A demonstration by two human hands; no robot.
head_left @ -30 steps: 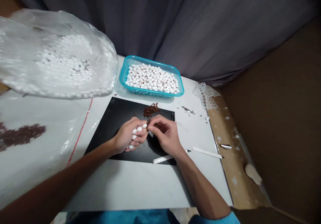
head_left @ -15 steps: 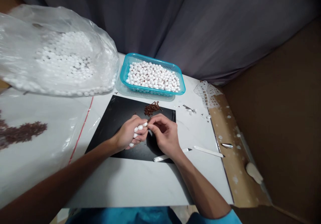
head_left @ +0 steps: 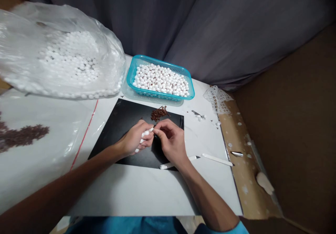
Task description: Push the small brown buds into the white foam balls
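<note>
A: Left hand [head_left: 134, 137]?
B: Curled closed around white beads [head_left: 147, 133], several showing along the fingers; above the black mat [head_left: 118, 122].
A: Right hand [head_left: 173, 143]?
B: Just beside the left, thumb and forefinger pinched together at the foremost bead; contents of the pinch hidden, impossible to tell.
A: Beyond both?
B: Brown clustered pieces [head_left: 159, 113] on the mat; behind, a blue basket [head_left: 157, 94] of similar beads.
A: To the sides?
B: Left, a clear plastic bag [head_left: 110, 48] with more beads; right, two white stick-shaped tools [head_left: 216, 159], one partly under the right wrist.
</note>
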